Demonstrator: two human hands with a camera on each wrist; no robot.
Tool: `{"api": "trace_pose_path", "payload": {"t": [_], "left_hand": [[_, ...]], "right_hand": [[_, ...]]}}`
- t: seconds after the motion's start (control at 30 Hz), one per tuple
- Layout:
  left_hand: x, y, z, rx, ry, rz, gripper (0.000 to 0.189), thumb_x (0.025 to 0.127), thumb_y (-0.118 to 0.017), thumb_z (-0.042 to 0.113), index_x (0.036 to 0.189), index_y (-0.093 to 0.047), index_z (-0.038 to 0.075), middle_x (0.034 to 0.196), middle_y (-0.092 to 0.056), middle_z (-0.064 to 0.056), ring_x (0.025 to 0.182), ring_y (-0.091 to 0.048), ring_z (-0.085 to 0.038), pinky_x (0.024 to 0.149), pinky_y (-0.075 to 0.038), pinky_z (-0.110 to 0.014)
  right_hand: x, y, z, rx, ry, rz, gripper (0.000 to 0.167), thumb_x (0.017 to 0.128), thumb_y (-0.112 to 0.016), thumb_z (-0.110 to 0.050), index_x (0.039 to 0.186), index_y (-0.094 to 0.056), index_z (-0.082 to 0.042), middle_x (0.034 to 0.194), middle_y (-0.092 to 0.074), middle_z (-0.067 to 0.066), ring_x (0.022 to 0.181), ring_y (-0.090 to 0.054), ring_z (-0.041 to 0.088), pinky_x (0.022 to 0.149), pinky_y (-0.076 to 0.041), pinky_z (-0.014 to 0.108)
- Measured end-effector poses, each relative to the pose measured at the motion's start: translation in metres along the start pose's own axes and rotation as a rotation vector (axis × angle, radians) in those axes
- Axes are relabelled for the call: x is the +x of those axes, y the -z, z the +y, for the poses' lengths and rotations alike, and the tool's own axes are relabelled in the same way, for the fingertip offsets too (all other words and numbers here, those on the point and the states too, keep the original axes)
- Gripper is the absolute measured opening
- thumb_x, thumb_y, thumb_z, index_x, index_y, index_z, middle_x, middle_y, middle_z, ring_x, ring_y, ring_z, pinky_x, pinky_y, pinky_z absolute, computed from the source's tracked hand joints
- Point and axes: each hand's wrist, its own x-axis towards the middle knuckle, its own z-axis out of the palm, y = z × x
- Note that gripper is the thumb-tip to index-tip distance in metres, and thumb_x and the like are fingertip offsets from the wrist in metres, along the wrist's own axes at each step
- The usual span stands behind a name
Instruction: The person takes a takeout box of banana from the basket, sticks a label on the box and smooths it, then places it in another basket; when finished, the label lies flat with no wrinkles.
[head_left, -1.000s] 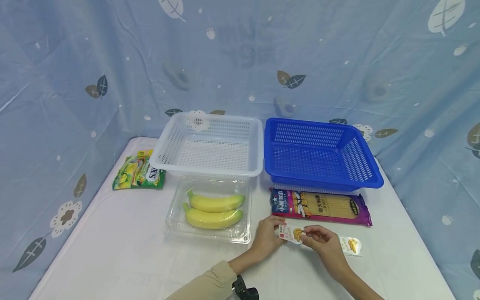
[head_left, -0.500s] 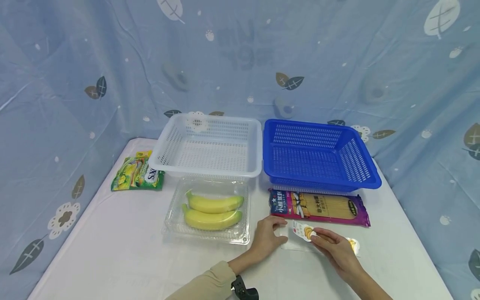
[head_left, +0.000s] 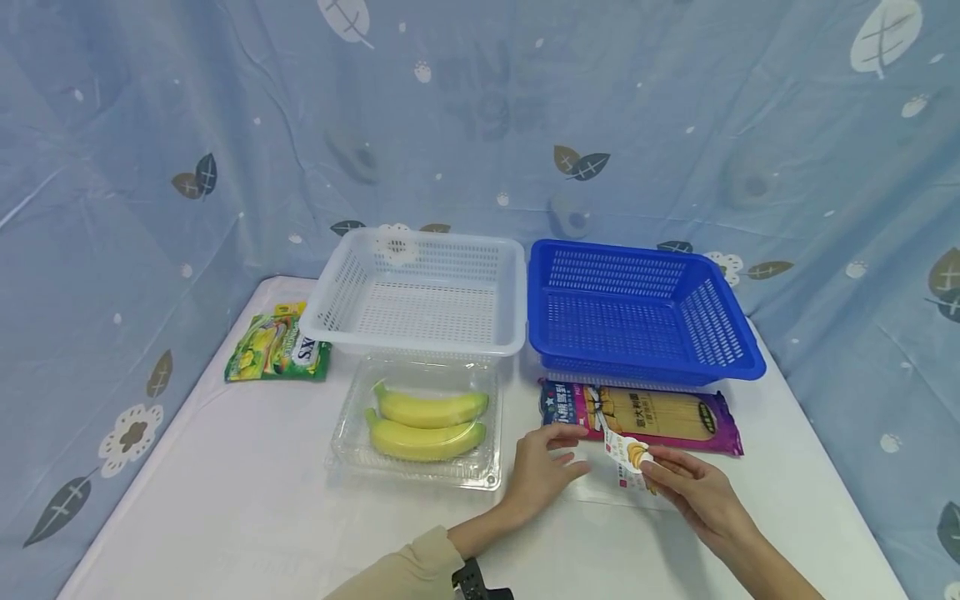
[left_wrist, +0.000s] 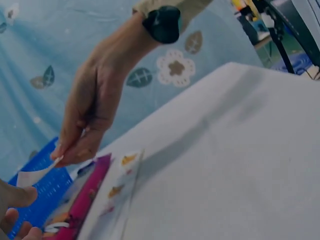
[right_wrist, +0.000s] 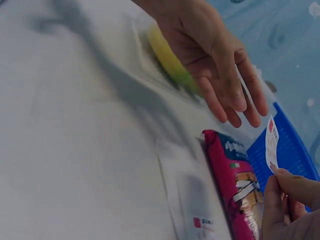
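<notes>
My right hand [head_left: 699, 498] pinches one end of a small white sticker [head_left: 624, 450] printed with bananas, between thumb and fingertips. The sticker is raised above the table and curves slightly in the right wrist view [right_wrist: 271, 142]. Below it lies a pale backing strip [head_left: 596, 493] bearing another banana sticker [head_left: 630, 479], partly covered by my right hand. My left hand [head_left: 542, 468] is just left of the sticker, fingers spread and holding nothing. Left of that hand, two bananas [head_left: 427, 437] lie in a clear plastic clamshell box [head_left: 492, 467].
A purple pack of spaghetti [head_left: 660, 412] lies behind the hands. Along the back stand a white basket [head_left: 420, 342] and a blue basket [head_left: 645, 362]. A green-yellow snack bag [head_left: 273, 346] sits at the far left, and a patterned curtain [head_left: 465, 100] surrounds the table.
My right hand has lifted the sticker off to the right and up, away from my left hand. The left hand has let go of its end and its fingers have opened.
</notes>
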Motion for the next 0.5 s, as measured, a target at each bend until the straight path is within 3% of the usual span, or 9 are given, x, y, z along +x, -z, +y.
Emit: {"api": "trace_pose_path", "payload": {"t": [0.27,0.4,0.5], "left_hand": [[-0.006,0.020,0.026,-0.076,0.012,-0.062,0.037,0.075,-0.078,-0.004,0.110,-0.068,0.000,0.113,-0.067,-0.011,0.104,-0.065,-0.031,0.082,-0.054,-0.025],[-0.007,0.034,0.034,-0.058,0.013,-0.105,0.036,0.077,-0.077,0.000,0.112,-0.067,0.001,0.116,-0.065,-0.012,0.104,-0.065,-0.033,0.079,-0.055,-0.024],[-0.007,0.045,0.037,-0.016,0.014,-0.137,0.035,0.079,-0.077,0.002,0.112,-0.067,0.002,0.117,-0.065,-0.010,0.102,-0.066,-0.027,0.078,-0.055,-0.023]], "right_hand": [[-0.008,-0.004,-0.009,-0.031,-0.001,0.010,0.023,0.092,-0.060,0.003,0.089,-0.070,-0.018,0.091,-0.067,-0.001,0.087,-0.066,0.009,0.087,-0.053,0.027],[-0.010,-0.005,-0.012,-0.033,0.009,0.000,0.025,0.092,-0.060,0.003,0.089,-0.071,-0.019,0.092,-0.068,-0.002,0.087,-0.067,0.009,0.086,-0.053,0.026],[-0.012,-0.005,-0.013,-0.038,0.010,0.002,0.026,0.092,-0.060,0.003,0.088,-0.071,-0.020,0.091,-0.069,-0.003,0.086,-0.068,0.009,0.083,-0.054,0.025]]}}
